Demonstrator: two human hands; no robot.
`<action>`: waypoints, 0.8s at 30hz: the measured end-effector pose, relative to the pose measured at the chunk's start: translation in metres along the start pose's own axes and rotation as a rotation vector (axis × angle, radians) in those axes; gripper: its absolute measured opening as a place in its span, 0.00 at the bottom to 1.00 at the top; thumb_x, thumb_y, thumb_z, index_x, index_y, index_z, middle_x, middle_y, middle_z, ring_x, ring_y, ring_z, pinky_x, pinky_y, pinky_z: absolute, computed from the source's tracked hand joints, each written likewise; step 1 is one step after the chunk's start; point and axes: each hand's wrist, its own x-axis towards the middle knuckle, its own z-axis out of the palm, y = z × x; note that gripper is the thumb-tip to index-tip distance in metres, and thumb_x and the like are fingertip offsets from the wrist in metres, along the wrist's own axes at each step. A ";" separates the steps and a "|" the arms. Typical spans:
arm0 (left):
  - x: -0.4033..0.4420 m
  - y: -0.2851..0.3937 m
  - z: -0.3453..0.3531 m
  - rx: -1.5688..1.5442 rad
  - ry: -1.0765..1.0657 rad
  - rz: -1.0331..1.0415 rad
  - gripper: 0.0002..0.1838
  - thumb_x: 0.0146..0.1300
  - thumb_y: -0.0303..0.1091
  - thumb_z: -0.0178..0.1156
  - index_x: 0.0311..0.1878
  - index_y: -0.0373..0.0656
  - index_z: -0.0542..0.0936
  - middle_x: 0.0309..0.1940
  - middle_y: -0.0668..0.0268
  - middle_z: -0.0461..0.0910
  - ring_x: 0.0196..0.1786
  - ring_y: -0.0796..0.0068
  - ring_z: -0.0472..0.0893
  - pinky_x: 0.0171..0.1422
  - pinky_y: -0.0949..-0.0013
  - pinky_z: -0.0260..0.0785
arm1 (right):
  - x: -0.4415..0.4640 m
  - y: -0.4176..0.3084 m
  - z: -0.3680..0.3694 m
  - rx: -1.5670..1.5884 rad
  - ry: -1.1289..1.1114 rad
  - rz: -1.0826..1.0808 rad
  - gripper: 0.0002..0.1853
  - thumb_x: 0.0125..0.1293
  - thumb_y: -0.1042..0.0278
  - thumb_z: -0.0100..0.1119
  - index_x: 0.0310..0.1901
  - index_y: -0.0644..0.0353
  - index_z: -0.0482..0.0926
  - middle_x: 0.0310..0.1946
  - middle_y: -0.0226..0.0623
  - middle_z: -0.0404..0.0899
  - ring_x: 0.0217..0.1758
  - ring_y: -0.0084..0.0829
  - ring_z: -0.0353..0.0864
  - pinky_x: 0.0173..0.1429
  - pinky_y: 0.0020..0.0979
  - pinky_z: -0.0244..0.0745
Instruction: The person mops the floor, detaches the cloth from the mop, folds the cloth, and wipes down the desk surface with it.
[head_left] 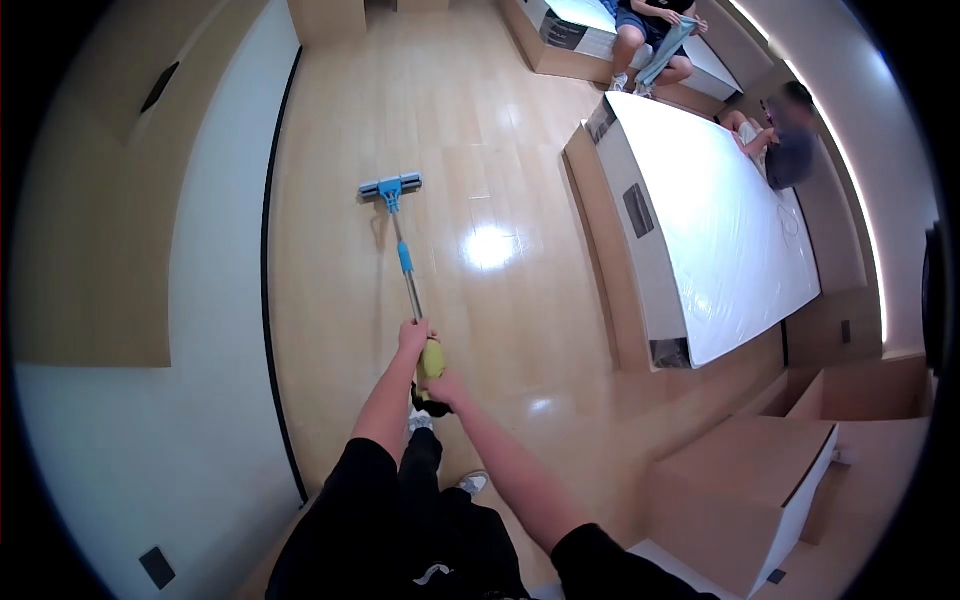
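Observation:
A sponge mop with a blue head and a metal pole stretches out ahead of me, its head down on the wooden floor. My left hand is closed around the pole. Lower and nearer my body, my right hand is closed at the handle end. Between the hands shows a yellow-green piece; whether it belongs to the mop I cannot tell. Something black hangs just below my right hand.
A plastic-wrapped mattress lies on a bed base at right, with a person on it. Another person sits on a farther bed, holding a light blue cloth. Brown cabinets stand lower right; a wall runs along the left.

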 end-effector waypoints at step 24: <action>-0.581 -0.475 0.158 -0.096 -0.103 -1.296 0.09 0.55 0.33 0.62 0.35 0.44 0.73 0.21 0.62 0.75 0.20 0.66 0.78 0.22 0.61 0.74 | -0.671 0.476 0.041 0.176 0.089 0.914 0.19 0.51 0.57 0.60 0.42 0.61 0.80 0.29 0.43 0.82 0.35 0.38 0.83 0.40 0.40 0.76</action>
